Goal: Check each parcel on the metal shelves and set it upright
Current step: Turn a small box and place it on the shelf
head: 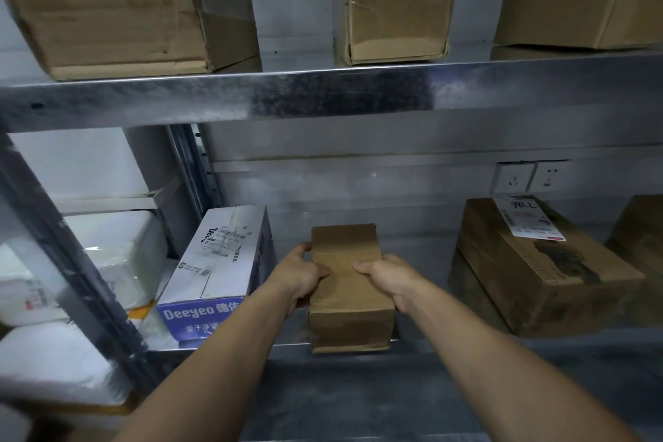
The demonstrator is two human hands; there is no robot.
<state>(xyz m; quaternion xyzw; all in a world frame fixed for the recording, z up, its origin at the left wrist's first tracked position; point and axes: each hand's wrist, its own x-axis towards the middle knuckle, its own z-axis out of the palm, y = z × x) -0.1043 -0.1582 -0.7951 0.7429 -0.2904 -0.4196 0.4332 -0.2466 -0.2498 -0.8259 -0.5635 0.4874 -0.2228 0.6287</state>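
Lower metal shelf, centre: small narrow brown cardboard parcel, lying lengthwise, front end overhanging the shelf lip. Gripped from both sides. Left hand clasped on left flank, fingers wrapped over top face. Right hand clasped on right flank, fingers curled over top. Just left of parcel: white carton with blue printed end panel, tilted, not touching. Well to the right: large brown cardboard box with white shipping label, label face up. Upper metal shelf carried three brown cardboard boxes: big one left, upright one centre, flat one right. White padded packages stacked in neighbouring bay, far left.
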